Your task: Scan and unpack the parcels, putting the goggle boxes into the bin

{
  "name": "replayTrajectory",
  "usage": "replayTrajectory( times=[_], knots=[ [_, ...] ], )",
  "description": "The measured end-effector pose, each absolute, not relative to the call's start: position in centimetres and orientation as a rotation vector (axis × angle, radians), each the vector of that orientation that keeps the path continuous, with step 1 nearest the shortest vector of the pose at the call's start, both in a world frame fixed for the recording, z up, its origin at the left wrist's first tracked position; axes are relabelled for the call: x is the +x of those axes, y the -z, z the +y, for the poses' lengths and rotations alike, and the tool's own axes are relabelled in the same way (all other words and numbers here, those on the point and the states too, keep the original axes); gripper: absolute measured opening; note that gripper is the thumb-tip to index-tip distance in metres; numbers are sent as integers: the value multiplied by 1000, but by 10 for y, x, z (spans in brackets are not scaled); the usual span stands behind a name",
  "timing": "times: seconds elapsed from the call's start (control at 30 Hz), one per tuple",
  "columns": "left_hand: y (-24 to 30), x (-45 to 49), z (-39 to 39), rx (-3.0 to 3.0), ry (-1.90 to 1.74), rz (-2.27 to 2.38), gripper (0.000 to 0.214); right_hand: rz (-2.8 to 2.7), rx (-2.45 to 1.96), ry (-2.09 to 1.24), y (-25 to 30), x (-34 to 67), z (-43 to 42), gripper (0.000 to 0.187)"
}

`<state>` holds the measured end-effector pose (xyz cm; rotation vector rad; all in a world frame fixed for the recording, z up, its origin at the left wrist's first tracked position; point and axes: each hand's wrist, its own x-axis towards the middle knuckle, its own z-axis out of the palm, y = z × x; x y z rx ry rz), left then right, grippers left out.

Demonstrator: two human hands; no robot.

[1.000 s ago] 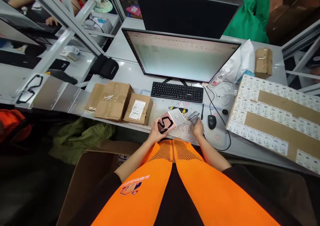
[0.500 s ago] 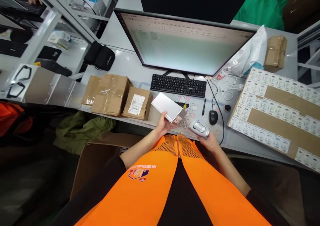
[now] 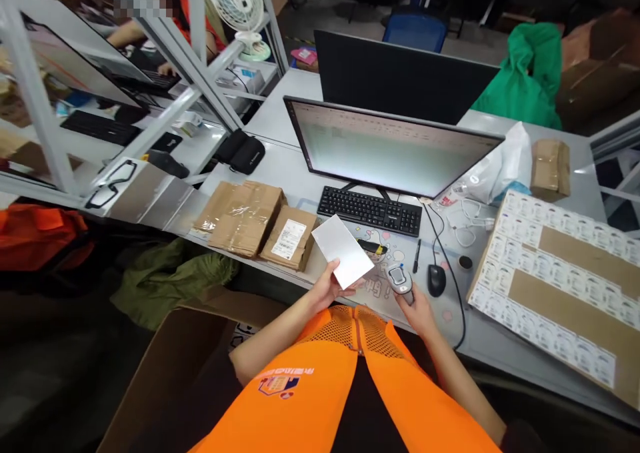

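My left hand (image 3: 326, 287) grips a small flat box (image 3: 343, 251) by its lower edge, its plain white face turned up, above the front edge of the grey desk (image 3: 280, 166). My right hand (image 3: 416, 306) is wrapped round the handle of a grey handheld barcode scanner (image 3: 401, 281), whose head points toward the box. Both hands hover over a printed desk mat, just in front of the black keyboard (image 3: 370, 210) and the lit monitor (image 3: 390, 148).
Taped cardboard parcels (image 3: 260, 219) lie left of the box. A mouse (image 3: 437, 279), a pen and cables sit to the right, beside a large flat carton covered in labels (image 3: 560, 266). An open brown carton (image 3: 165, 366) stands below the desk. Another person works at back left.
The box was turned from its pink printed face to its white face. My right hand lifted the scanner off the mat and brought it close to the box. My view shifted.
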<state>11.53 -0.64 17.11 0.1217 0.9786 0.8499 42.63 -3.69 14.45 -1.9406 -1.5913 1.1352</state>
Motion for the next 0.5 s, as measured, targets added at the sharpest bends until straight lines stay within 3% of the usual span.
replayTrajectory(
  times=[0.27, 0.4, 0.5],
  knots=[
    [-236, -8, -62, 273, -1058, 1354, 72, -1637, -2221, -860, -65, 402, -4, 71],
    [-272, -130, -52, 541, -1287, 1882, 96, -1652, -2396, -782, -61, 387, -2, 65],
    [-301, -236, -41, 950, -1222, 2378, 120, -1830, -2270, -774, -74, 372, 3, 52]
  ],
)
